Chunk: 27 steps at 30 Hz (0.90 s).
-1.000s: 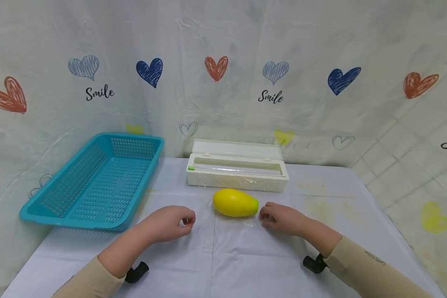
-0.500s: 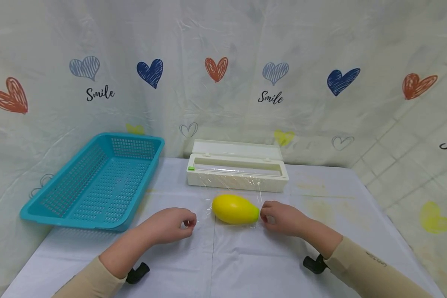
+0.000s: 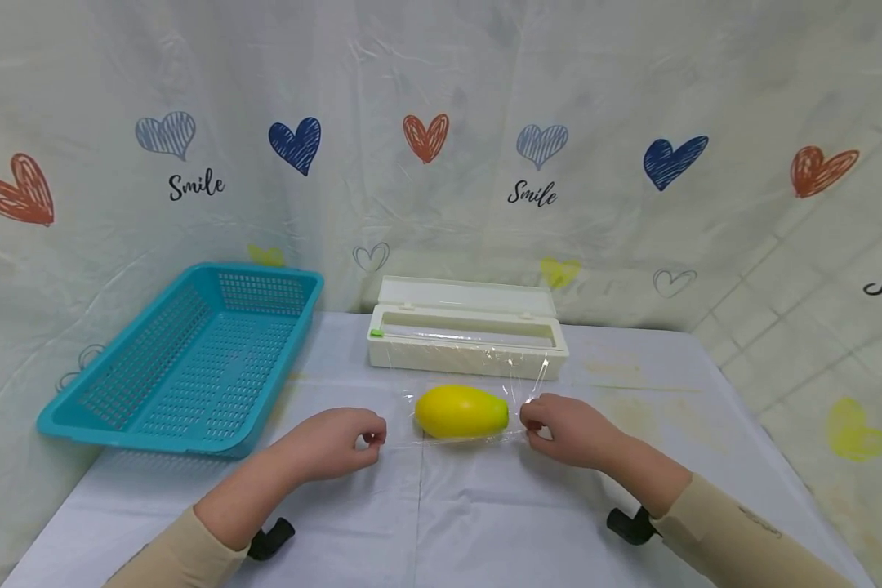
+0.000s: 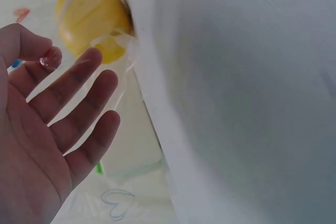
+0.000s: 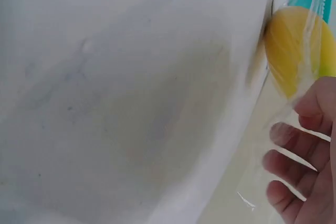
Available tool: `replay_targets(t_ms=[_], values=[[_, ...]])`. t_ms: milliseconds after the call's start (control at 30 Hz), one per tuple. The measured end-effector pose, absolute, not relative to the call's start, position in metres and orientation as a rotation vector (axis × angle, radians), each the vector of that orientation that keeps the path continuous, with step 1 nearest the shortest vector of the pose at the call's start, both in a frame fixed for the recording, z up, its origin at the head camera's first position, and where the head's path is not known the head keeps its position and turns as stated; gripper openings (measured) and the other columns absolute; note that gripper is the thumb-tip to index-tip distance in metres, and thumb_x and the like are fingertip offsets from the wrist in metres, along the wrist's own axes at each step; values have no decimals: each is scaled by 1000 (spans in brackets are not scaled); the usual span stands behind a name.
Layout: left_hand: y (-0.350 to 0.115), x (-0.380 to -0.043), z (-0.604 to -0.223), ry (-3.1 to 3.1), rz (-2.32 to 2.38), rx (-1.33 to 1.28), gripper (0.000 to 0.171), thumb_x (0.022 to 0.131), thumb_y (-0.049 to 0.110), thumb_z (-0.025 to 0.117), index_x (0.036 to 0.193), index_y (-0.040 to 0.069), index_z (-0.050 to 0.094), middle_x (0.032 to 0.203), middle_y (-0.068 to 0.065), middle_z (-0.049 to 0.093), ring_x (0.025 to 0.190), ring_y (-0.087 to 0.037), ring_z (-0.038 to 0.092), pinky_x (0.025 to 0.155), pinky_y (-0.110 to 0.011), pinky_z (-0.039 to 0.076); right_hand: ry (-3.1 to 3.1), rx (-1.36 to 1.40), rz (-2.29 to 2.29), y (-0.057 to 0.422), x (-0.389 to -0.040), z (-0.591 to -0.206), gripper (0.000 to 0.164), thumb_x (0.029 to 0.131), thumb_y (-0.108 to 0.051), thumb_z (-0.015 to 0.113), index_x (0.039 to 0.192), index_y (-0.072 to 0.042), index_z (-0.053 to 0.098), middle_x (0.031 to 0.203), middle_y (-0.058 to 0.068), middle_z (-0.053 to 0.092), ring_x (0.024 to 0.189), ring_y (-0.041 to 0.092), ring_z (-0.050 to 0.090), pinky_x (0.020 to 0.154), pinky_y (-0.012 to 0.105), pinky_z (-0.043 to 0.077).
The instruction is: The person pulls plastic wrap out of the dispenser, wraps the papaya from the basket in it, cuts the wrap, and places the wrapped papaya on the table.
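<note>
A glossy yellow papaya-like fruit (image 3: 461, 412) with a green end lies on the white-covered table between both hands. Clear cling film (image 3: 525, 376) spreads around it and runs back over the front of the dispenser box. On the left, my left hand (image 3: 338, 441) pinches the film edge between thumb and index finger; in the left wrist view its other fingers (image 4: 86, 108) are spread. Just beyond the green end, my right hand (image 3: 569, 429) pinches the film's other corner, its remaining fingers (image 5: 289, 166) loosely bent in the right wrist view.
The white cling film box (image 3: 466, 359) stands behind the fruit, lid (image 3: 466, 296) raised, with a green slider (image 3: 376, 333) at its left end. A blue perforated plastic basket (image 3: 265, 392) sits at the left. A white curtain with printed hearts (image 3: 426, 139) hangs behind the table.
The fruit has come a little closer to me and its film is pulled tauter. My right hand has shifted slightly right; the left hand has stayed nearly still.
</note>
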<state>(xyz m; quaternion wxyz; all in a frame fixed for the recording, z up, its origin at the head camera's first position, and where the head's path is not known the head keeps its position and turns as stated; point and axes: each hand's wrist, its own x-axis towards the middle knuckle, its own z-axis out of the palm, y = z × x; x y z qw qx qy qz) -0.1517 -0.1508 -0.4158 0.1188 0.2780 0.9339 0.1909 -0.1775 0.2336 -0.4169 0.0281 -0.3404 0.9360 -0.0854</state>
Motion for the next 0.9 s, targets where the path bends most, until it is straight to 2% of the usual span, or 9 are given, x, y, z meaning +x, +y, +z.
replay_targets(t_ms=[200, 300, 433, 533, 633, 733, 900], values=[[-153, -151, -416, 2755, 608, 848, 10, 91, 18, 62, 88, 27, 62, 85, 20, 58, 85, -14, 58, 79, -33, 50, 2914, -1138, -329, 242, -175, -414, 17, 88, -14, 66, 87, -27, 55, 78, -16, 51, 74, 10, 55, 66, 26, 48], [-153, -152, -417, 2763, 616, 847, 12, 92, 19, 61, 86, 30, 60, 85, 21, 57, 82, -11, 57, 77, -32, 50, 2924, -1133, -351, 243, -174, -412, 16, 88, -14, 65, 87, -27, 55, 79, -17, 51, 75, 12, 58, 67, 26, 49], [-153, -153, -417, 2787, 612, 825, 15, 92, 21, 59, 84, 34, 56, 83, 23, 56, 78, -6, 53, 74, -29, 48, 2992, -1185, -317, 244, -172, -408, 19, 86, -11, 66, 83, -25, 52, 73, -17, 46, 66, 6, 48, 60, 23, 44], [-152, -153, -414, 2803, 629, 810, 16, 91, 21, 58, 81, 33, 54, 82, 22, 55, 78, -5, 52, 73, -28, 47, 3072, -1278, -262, 245, -172, -405, 25, 83, -8, 68, 80, -23, 49, 68, -16, 39, 62, 4, 38, 55, 20, 37], [-153, -152, -411, 2810, 652, 798, 17, 91, 20, 58, 79, 32, 53, 80, 21, 55, 76, -6, 52, 71, -28, 46, 3122, -1355, -209, 245, -172, -401, 28, 82, -5, 70, 78, -22, 47, 66, -16, 35, 61, 5, 33, 53, 19, 33], [-153, -152, -409, 2822, 661, 790, 17, 90, 20, 57, 79, 32, 52, 79, 19, 54, 76, -6, 52, 70, -28, 45, 3140, -1360, -203, 245, -172, -398, 27, 81, -5, 71, 79, -21, 49, 68, -14, 38, 62, 5, 35, 53, 19, 34], [-151, -153, -408, 2850, 673, 756, 17, 90, 20, 56, 78, 32, 51, 78, 19, 54, 74, -6, 52, 68, -27, 45, 3119, -1196, -323, 246, -170, -393, 22, 85, -8, 70, 84, -22, 54, 77, -13, 48, 68, 5, 44, 57, 21, 43]])
